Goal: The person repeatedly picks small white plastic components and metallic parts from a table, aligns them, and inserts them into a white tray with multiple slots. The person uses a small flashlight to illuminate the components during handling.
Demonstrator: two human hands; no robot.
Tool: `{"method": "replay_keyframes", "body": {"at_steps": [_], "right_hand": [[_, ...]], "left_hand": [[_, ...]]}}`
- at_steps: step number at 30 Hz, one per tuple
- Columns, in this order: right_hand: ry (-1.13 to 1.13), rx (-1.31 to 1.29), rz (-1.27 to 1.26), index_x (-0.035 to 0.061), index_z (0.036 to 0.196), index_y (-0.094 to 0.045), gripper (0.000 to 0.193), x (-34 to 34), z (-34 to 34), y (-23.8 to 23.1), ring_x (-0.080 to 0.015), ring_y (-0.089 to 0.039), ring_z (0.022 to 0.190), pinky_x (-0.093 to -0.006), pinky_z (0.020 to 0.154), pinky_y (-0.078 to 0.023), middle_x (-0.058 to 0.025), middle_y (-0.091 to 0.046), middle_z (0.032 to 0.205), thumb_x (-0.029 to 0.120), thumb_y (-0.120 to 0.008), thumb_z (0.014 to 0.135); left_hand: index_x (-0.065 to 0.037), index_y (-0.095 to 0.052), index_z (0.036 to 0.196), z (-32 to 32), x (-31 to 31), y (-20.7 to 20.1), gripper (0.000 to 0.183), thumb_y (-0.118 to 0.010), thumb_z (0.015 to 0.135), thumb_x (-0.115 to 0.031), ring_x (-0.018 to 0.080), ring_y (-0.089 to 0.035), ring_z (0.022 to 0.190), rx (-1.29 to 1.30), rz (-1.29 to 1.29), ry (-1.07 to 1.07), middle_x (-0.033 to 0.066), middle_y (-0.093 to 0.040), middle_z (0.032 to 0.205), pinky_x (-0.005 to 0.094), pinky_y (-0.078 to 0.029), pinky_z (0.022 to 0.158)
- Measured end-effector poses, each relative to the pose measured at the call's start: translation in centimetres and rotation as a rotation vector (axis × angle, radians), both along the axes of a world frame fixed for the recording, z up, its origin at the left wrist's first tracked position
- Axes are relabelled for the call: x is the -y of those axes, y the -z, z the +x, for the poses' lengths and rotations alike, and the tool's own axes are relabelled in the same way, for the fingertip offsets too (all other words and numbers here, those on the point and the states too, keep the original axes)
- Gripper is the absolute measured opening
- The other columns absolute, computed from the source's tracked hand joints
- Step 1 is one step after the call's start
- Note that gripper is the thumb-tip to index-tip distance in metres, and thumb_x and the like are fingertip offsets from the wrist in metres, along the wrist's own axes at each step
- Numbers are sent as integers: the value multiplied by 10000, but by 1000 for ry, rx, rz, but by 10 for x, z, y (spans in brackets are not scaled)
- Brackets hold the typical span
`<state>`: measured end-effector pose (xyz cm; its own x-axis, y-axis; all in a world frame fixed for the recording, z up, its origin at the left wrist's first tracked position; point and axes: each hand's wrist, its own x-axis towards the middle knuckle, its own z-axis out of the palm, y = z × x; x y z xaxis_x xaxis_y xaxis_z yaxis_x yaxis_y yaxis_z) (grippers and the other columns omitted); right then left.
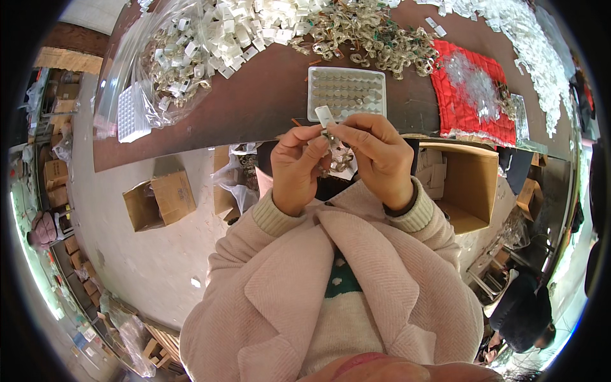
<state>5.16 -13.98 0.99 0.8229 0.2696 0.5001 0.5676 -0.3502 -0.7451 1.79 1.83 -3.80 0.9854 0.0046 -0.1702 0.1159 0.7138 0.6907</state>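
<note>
Close above the table's near edge, my two hands meet with fingertips pinched together. A small white rectangular plastic case (pixel 324 116) sticks up between them, and a bundle of thin clear-coated wire (pixel 340 159) hangs below it. My right hand (pixel 385 159) grips the case near its lower end with thumb and forefinger. My left hand (pixel 296 169) is closed on the wire beside the case; the exact spot of its grip is partly hidden by the fingers. Just beyond the hands lies a translucent tray (pixel 347 70) with rows of round silvery button cells.
On the brown table (pixel 254 95) lie heaps of white cases (pixel 235 32), coiled wire bundles (pixel 356 32) and white pieces (pixel 528 44). A red cloth (pixel 449 105) holds clear plastic bits. Open cardboard boxes (pixel 468 184) stand below the edge. Another person (pixel 522 312) is at the lower right.
</note>
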Motion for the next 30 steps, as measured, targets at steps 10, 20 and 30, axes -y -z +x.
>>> {"method": "replay_keyframes", "body": {"at_steps": [10,20,30], "right_hand": [[5,256,-195,45,1160,-707,446,-11,1,16,-263,-682,859,-367,761,-561,-78,-717,999,-32,-671,723],[170,79,-270,54,1074,-741,273,-7,25,31,-288,-688,811,-355,707,-547,-113,-715,944,-37,-728,817],[93,3,-35,25,976,-727,192,-17,20,21,-260,-691,814,-335,706,-552,-112,-705,925,-68,-732,808]], "left_hand": [[-30,-663,1085,-3,-3,15,138,-678,968,-102,82,-571,633,-53,40,-19,34,-683,907,172,-383,480],[-53,-633,1123,-3,-12,21,155,-646,992,-134,99,-567,636,-122,-6,-66,110,-726,1014,159,-341,447],[-70,-643,1094,4,-13,14,136,-665,979,-140,103,-573,650,-86,-60,-17,87,-712,995,168,-371,468]]}}
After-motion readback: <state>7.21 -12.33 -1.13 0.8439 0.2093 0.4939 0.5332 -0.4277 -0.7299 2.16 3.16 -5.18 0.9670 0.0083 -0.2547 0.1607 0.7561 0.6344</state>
